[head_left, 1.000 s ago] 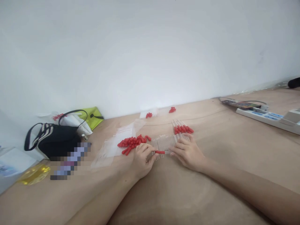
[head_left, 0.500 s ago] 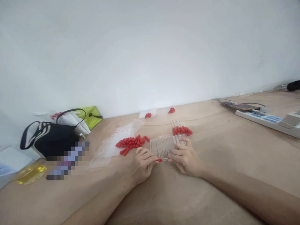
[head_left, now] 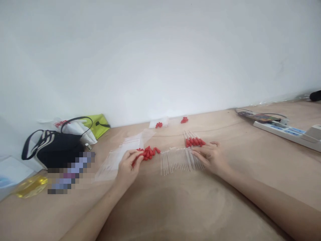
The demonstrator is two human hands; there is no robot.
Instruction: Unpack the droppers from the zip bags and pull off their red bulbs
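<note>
At the left pile of red rubber bulbs (head_left: 149, 153), my left hand (head_left: 127, 165) has its thumb and fingers closed around a red bulb. Thin clear tubes (head_left: 173, 160), several of them, lie side by side between my hands. My right hand (head_left: 210, 155) reaches over the right end of this row with fingers stretched out, covering part of some tubes. Just beyond its fingertips, several droppers (head_left: 195, 142), tubes with red bulbs fitted, lie together with bulbs toward me.
Clear plastic bags (head_left: 125, 150) lie left of the pile. Two small groups of red bulbs (head_left: 158, 125) sit near the wall. A black bag (head_left: 62, 150) and a green pouch (head_left: 99, 125) stand at left. A power strip (head_left: 288, 130) with a phone (head_left: 263, 117) is at right.
My hands have moved apart from a tube with a red bulb at its end. The left went left to the bulb pile; the right moved up and right toward the droppers.
</note>
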